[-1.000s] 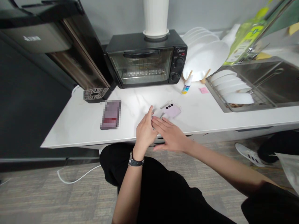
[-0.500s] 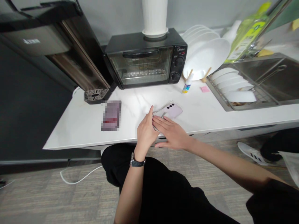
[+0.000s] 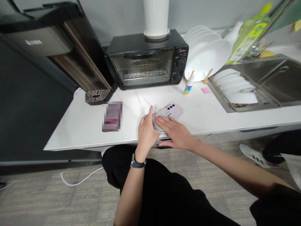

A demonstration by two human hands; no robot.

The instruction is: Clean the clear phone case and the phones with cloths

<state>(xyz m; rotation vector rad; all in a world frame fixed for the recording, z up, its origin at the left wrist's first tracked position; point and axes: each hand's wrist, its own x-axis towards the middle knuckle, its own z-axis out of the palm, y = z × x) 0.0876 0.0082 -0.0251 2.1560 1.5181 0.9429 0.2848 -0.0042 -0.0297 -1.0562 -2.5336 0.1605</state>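
Note:
A pale lilac phone (image 3: 170, 110) in a clear case lies back-up on the white counter (image 3: 80, 125), just in front of me. My left hand (image 3: 146, 133), with a black wristwatch on the wrist, curls round the phone's near left edge, thumb raised. My right hand (image 3: 175, 132) lies flat, fingers stretched out, pressing on the phone's near end. The phone's lower part is hidden under both hands.
A blurred dark rectangular thing (image 3: 112, 116) lies left of the hands. Behind stand a black toaster oven (image 3: 147, 61), a coffee machine (image 3: 77, 59), stacked white plates (image 3: 207, 56), a small bottle (image 3: 188, 86) and a pink note (image 3: 206, 90). A sink (image 3: 270, 81) with dishes is at right. Another person's shoe (image 3: 252, 155) shows on the floor.
My right hand has slid slightly forward along the phone's back. The left hand stays on the phone's edge. The phone has barely moved.

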